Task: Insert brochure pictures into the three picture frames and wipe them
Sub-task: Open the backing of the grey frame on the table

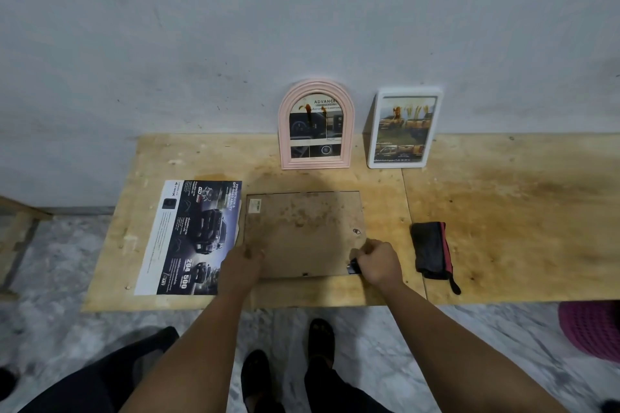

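Note:
A third picture frame (303,231) lies face down on the wooden table (503,211), its stained brown backing board up. My left hand (240,263) rests on its near left corner, fingers curled. My right hand (377,261) pinches a small dark clip at the near right corner. A car brochure page (191,238) lies flat just left of the frame. A pink arched frame (315,124) and a white rectangular frame (404,127), both with pictures in them, lean on the wall.
A folded black cloth with a red edge (432,250) lies right of the frame. The grey wall (302,27) rises behind the table. A pink plastic stool (593,329) shows at the right edge. My legs and feet stand on marble floor below.

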